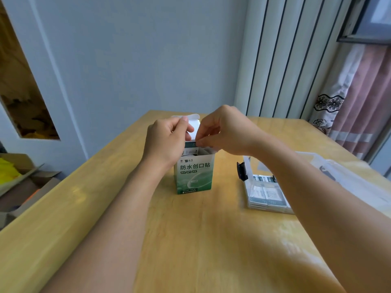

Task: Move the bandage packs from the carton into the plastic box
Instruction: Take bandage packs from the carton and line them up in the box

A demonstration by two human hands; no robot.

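Your left hand (167,140) held the carton (193,172) flap; your right hand (224,132) pinched a pack at its mouth, mid-bench (190,240).

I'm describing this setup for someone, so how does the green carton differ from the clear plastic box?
The green carton stands upright mid-table; the clear plastic box lies low and flat to its right. The carton is opaque printed card; the box is see-through, showing bandage packs inside. The left hand and right hand work at the carton's open top flap; neither touches the box. Both sit on the wooden table.
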